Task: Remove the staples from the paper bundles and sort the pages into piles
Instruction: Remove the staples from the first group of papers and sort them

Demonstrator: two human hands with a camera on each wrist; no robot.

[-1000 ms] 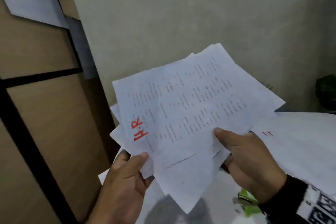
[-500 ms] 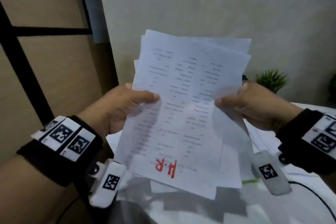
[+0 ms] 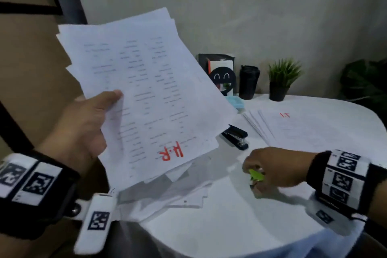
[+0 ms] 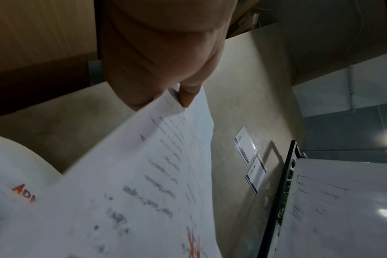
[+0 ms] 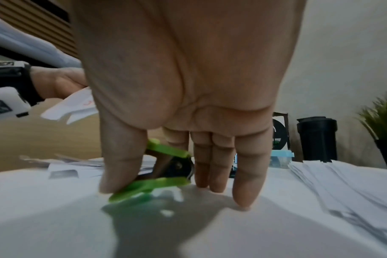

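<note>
Fingers (image 5: 121, 157) around green staple remover (image 5: 157, 185)

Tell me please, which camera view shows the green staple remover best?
The right wrist view: the green staple remover lies close on the white table, with the right hand reaching around it. The head view shows only a small green blur at that hand. The left wrist view does not show it.
</note>
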